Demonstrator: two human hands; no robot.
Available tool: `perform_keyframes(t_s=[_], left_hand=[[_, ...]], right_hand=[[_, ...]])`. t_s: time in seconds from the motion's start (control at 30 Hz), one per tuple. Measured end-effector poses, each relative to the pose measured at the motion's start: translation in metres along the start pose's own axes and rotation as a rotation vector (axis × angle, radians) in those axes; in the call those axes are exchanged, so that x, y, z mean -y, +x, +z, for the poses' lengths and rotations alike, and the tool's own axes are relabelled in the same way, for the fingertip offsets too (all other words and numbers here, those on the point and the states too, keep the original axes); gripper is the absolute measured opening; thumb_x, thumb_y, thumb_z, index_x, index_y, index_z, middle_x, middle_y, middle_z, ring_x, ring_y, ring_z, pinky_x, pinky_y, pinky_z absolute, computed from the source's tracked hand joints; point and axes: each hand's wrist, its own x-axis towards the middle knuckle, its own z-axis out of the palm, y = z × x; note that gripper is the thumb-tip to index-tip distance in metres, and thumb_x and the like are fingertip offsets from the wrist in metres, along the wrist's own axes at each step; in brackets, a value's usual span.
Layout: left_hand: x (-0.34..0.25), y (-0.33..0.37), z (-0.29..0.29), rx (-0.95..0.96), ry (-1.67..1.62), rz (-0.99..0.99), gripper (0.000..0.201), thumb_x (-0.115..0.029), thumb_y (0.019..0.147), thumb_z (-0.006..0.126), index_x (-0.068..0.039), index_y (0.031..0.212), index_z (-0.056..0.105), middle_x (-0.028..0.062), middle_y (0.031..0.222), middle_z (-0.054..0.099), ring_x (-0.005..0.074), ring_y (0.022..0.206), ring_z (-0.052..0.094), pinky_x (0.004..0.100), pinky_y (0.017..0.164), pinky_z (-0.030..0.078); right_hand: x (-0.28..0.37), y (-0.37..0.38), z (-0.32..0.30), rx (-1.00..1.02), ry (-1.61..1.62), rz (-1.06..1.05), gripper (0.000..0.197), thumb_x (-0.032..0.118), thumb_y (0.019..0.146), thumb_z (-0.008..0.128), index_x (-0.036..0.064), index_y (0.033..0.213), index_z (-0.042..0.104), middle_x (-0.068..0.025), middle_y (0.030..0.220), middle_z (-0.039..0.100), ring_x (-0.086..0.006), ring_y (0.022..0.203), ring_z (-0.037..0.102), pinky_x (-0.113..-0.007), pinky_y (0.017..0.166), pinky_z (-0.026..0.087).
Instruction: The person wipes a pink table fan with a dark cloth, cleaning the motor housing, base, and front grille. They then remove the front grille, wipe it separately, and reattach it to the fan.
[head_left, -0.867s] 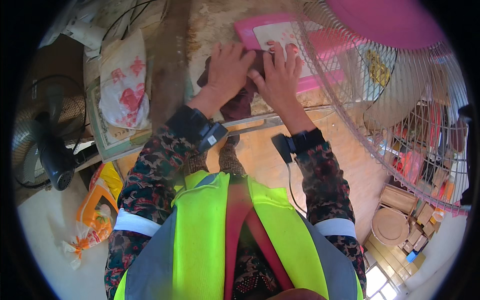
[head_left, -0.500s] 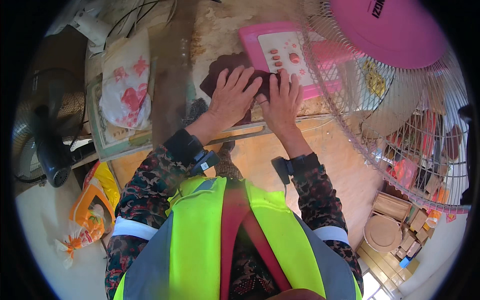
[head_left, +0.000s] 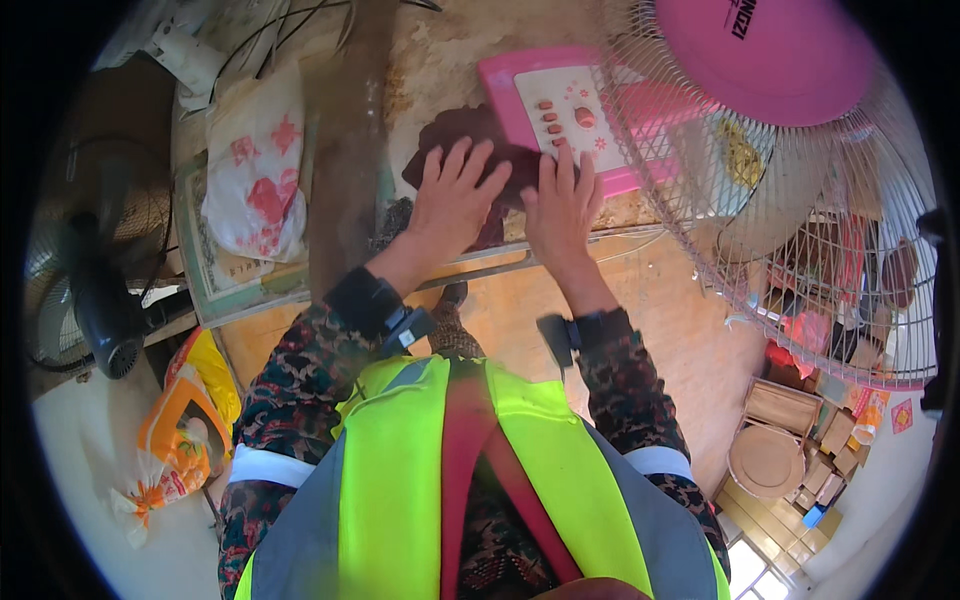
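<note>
A dark maroon cloth (head_left: 462,128) lies crumpled on the worn table, against the pink fan base (head_left: 508,85) with its white panel of red buttons and a knob. Resting on the cloth, my left hand (head_left: 448,198) has its fingers spread. My right hand (head_left: 563,208) lies beside it with fingers apart, over the cloth's right end and at the lower edge of the fan base. Neither hand grips anything. The palms hide part of the cloth.
A large pink fan (head_left: 765,60) with a wire cage stands at the right. On the left are a white plastic bag (head_left: 255,180) with red print and a black fan (head_left: 100,290). An orange and yellow bag (head_left: 185,430) hangs below. Cardboard boxes (head_left: 825,460) stand on the floor.
My fingers have lifted and spread slightly, and the right hand has shifted a little down. The cloth stays about where it was. The view has shifted a little.
</note>
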Motion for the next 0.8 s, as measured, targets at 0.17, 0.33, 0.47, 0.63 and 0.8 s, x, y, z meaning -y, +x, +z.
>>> perform_keyframes(t_s=[0.17, 0.33, 0.47, 0.63, 0.8], left_hand=[[0.007, 0.004, 0.003, 0.0, 0.003, -0.01, 0.06, -0.016, 0.079, 0.071, -0.019, 0.137, 0.052, 0.012, 0.145, 0.042, 0.0341, 0.135, 0.036, 0.0544, 0.109, 0.029], [0.008, 0.009, 0.005, 0.03, 0.015, -0.009, 0.058, -0.012, 0.08, 0.069, -0.019, 0.136, 0.053, 0.0117, 0.145, 0.042, 0.035, 0.134, 0.037, 0.0553, 0.107, 0.03], [-0.004, 0.002, 0.003, 0.069, -0.072, 0.122, 0.058, -0.01, 0.079, 0.07, -0.018, 0.134, 0.053, 0.0133, 0.145, 0.041, 0.0353, 0.135, 0.036, 0.0546, 0.108, 0.03], [-0.001, 0.007, 0.0, 0.002, -0.162, 0.142, 0.063, -0.012, 0.076, 0.073, -0.017, 0.136, 0.052, 0.0146, 0.146, 0.04, 0.035, 0.137, 0.034, 0.0529, 0.11, 0.029], [0.008, -0.001, -0.001, 0.047, -0.097, 0.09, 0.064, -0.018, 0.074, 0.075, -0.015, 0.134, 0.052, 0.0161, 0.147, 0.038, 0.0362, 0.138, 0.032, 0.0531, 0.108, 0.03]], right_hand=[[0.003, 0.01, 0.008, -0.014, 0.01, 0.014, 0.056, 0.024, 0.084, 0.068, 0.0033, 0.133, 0.049, -0.0138, 0.151, 0.034, -0.0439, 0.136, 0.028, -0.062, 0.108, 0.023], [-0.005, 0.012, 0.015, -0.094, 0.022, -0.003, 0.054, 0.025, 0.083, 0.068, 0.0059, 0.131, 0.052, -0.0136, 0.149, 0.035, -0.0438, 0.135, 0.029, -0.061, 0.108, 0.023], [-0.018, -0.032, 0.01, -0.174, 0.035, -0.006, 0.048, 0.025, 0.081, 0.07, 0.0103, 0.125, 0.056, -0.0136, 0.147, 0.036, -0.0407, 0.134, 0.031, -0.059, 0.105, 0.028], [-0.069, -0.005, 0.016, -0.023, 0.167, 0.397, 0.04, 0.027, 0.084, 0.068, 0.0186, 0.122, 0.064, -0.0155, 0.12, 0.061, -0.0385, 0.103, 0.06, -0.051, 0.084, 0.049], [-0.052, 0.022, 0.026, -0.336, 0.091, 0.26, 0.024, 0.015, 0.083, 0.061, 0.0128, 0.106, 0.068, -0.0115, 0.098, 0.065, -0.0325, 0.092, 0.062, -0.048, 0.075, 0.05]])
